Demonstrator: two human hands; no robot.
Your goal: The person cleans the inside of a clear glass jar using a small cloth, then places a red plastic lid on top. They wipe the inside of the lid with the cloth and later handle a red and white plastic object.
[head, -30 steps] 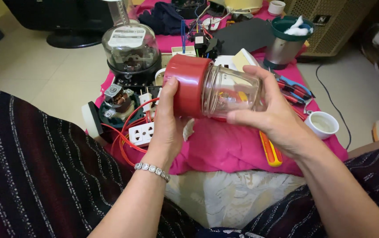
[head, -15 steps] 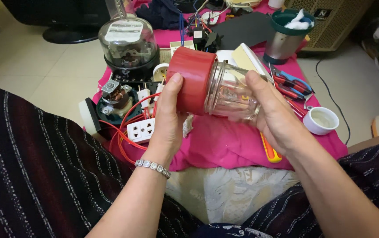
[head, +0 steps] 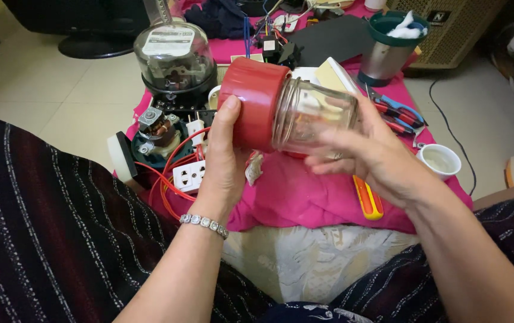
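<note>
**Glass jar held sideways in both hands**

A glass jar (head: 316, 119) with a red lid (head: 254, 101) lay on its side above the pink cloth (head: 304, 197). The left hand (head: 224, 158) closed its grip on the lid; the right hand (head: 370, 158) cradled the smooth, probably slippery, breakable body. Behind stood a domed electricity meter (head: 174, 60) and a white socket (head: 188, 175).

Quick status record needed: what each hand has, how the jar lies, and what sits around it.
left hand: grips red lid
right hand: holds glass jar body
jar pose: on its side, held above pink cloth
lid: on jar
left of the hands: domed meter, white socket, red wires
right of the hands: white cup, pliers
</note>
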